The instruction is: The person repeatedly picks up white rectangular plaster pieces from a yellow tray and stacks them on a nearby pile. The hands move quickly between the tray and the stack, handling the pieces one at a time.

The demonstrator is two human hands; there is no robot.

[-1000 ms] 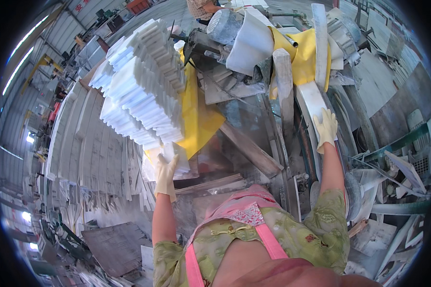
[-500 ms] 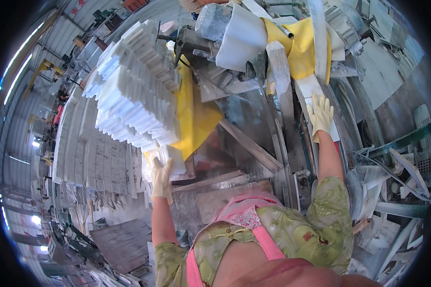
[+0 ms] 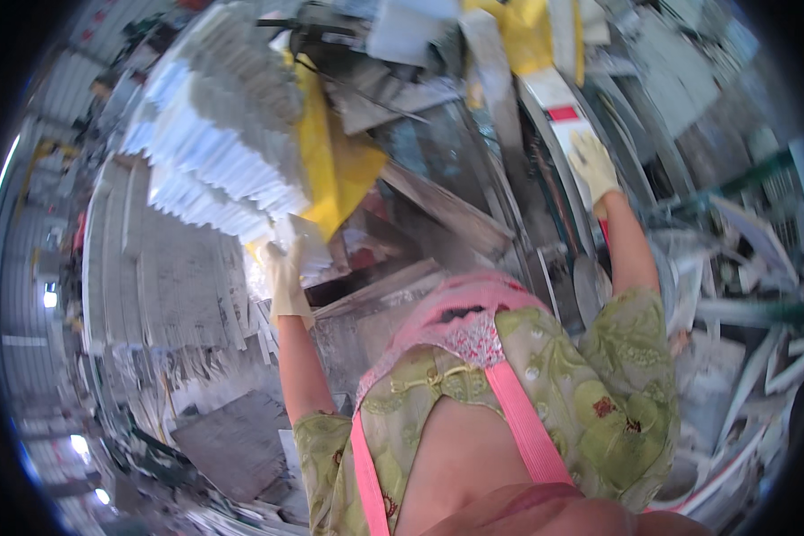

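Observation:
My right hand, in a pale rubber glove, lies with fingers spread on a white stone strip. That strip rests on a narrow red belt, which shows between it and another white strip farther along. At the left, my gloved left hand is closed around the near end of some white stone pieces, thumb on the right side. Its fingertips are blurred and partly hidden. These pieces sit at the near foot of a tall stack of white strips.
Yellow sheeting hangs beside the stack, and more yellow cloth covers the belt's far end. A wooden plank slants between my arms. Grey slabs stand at the left; a green pipe and stone scraps lie right.
The whole view has shifted, and the scene sits higher and blurrier. A red gap now shows between the white strips ahead of my right hand. My left hand stays at the stack's foot.

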